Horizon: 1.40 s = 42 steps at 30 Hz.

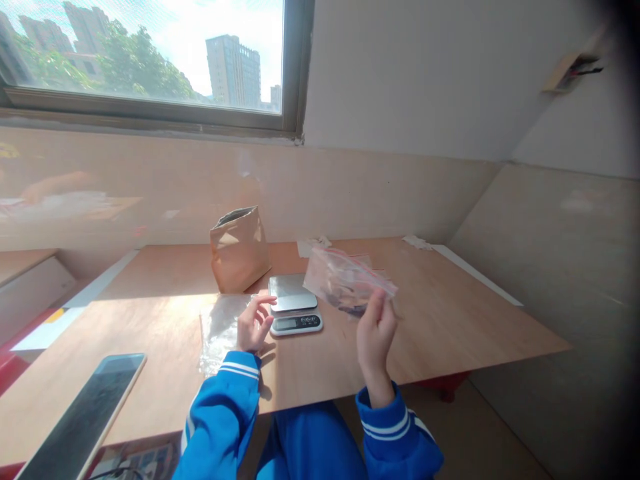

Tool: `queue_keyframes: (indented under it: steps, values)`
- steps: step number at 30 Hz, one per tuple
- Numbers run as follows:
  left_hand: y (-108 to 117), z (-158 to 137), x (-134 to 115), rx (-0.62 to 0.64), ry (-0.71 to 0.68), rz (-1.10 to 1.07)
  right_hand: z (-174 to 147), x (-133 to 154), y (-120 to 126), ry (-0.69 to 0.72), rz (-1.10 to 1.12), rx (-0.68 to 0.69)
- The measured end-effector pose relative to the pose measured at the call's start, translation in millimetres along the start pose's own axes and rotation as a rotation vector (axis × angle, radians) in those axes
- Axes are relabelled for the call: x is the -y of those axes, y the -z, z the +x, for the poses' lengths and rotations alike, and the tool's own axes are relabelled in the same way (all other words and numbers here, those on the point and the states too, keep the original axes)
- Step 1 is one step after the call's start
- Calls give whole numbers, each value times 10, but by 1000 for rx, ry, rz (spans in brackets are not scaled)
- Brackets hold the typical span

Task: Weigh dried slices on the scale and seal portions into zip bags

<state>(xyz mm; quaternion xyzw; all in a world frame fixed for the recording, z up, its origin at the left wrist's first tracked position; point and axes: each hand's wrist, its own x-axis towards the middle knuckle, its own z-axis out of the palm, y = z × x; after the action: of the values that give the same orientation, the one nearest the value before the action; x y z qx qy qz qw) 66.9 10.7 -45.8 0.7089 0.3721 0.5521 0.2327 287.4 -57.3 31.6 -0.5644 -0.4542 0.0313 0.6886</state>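
Note:
My right hand [377, 330] pinches the red-striped top edge of a clear zip bag [333, 277], raised above the table to the right of the scale. Something dark lies at the bottom of the bag; I cannot make out what. A digital kitchen scale [295, 293], with a silver plate and a small display at its near side, rests on the table. My left hand [255, 325] is at the scale's left edge, fingers apart and holding nothing; whether a fingertip touches the plate I cannot tell. Under and beside that hand lies clear plastic bagging [217, 327].
A brown paper bag [240, 250] stands open-topped behind the scale on the wooden table [450, 320]. A tablet or large phone [85, 420] lies at the near left. White scraps [417, 243] are at the back edge, by the wall below a window [150, 60].

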Motion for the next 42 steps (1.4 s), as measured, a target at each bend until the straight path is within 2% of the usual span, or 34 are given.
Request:
queue_keyframes:
  steps: [3,4,10,12,18,22,25,29,34,42]
  values:
    - [-8,14,2,-5,12,3,1,-17,-44,195,-28,501]
    - [-13,17,6,-14,22,5,-7,-26,-65,229,-27,600]
    - [-32,42,46,-202,180,30,-100,-139,-137,139,95,702]
    - [-38,60,43,-215,251,-16,-123,-187,-139,67,155,688]
    - [-90,91,13,-78,369,-168,-204,-428,-238,-235,358,561]
    - [-94,82,2,-49,395,-129,-306,-729,-328,-367,400,378]
    - [-64,68,-7,84,329,-59,-372,-916,-353,-383,360,253]
    - [-38,51,-1,240,195,70,-420,-1004,-352,-325,285,188]
    - [-60,38,38,199,186,169,-444,-1013,-331,-288,210,132]
    - [-56,29,11,95,181,141,-440,-1001,-319,-280,173,116]
